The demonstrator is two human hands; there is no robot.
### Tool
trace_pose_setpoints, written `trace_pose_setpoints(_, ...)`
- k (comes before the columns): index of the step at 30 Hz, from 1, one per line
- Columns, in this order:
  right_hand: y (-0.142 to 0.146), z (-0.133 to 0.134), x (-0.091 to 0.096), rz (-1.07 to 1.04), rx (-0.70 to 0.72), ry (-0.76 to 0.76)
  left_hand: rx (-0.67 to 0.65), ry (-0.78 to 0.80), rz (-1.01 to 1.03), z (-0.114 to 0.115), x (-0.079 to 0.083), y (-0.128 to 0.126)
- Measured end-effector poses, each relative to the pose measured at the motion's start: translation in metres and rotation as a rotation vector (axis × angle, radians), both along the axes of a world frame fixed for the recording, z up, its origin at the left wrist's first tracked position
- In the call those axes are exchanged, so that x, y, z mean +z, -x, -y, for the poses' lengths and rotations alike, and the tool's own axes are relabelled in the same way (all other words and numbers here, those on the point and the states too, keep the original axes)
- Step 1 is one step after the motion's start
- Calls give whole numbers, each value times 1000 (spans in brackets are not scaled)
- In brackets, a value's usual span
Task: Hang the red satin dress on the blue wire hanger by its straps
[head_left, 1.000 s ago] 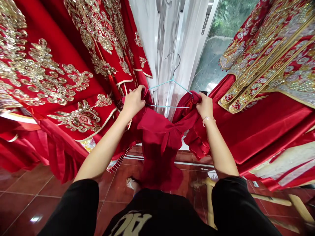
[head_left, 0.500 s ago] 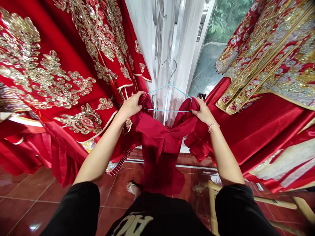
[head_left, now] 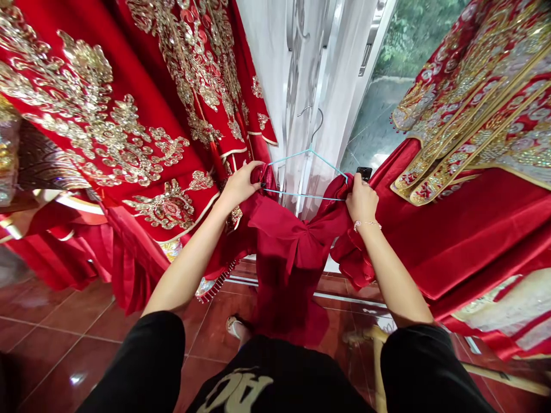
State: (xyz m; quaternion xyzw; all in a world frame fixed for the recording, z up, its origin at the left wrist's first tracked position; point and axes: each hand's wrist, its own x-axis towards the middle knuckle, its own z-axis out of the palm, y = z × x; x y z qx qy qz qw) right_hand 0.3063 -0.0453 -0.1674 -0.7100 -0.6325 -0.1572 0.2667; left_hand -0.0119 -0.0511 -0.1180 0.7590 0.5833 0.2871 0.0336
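Note:
A dark red dress (head_left: pixel 279 229) with a bow at the bust hangs in front of me on a light-blue wire hanger (head_left: pixel 310 151). My left hand (head_left: pixel 241 184) pinches the dress's ruffled left shoulder at that end of the hanger. On the other side my right hand (head_left: pixel 361 201) is closed round the right shoulder, by the hanger's right end. The hanger's silver hook (head_left: pixel 321 123) points up and touches nothing that I can see. The skirt falls towards the floor near my foot.
Red gowns with gold beading (head_left: pixel 163 206) hang close on the left. More embroidered red garments (head_left: pixel 465 229) fill the right side. Ahead are a white curtain (head_left: pixel 267 51) and a glass door (head_left: pixel 379 109). A wooden frame (head_left: pixel 379 361) stands low at the right on red tiles (head_left: pixel 55 367).
My view has turned slightly left, so everything sits further right. My right hand has rolled over, its back now towards me, with the fingers closed on the shoulder. The left grip looks the same.

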Motion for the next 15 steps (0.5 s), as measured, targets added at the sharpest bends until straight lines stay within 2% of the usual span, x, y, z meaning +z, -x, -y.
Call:
trace_pose_setpoints(5,0,6,6,65,-53,60,150,-27,-95,-3,-3,-12)
trace_pose_setpoints(11,2,15,7,51,-57,43,278,-89,-215,-11,-12,-34)
trace_pose_setpoints(15,-4,16,17,16,-76,40,258,-76,-364,-24,0,-33)
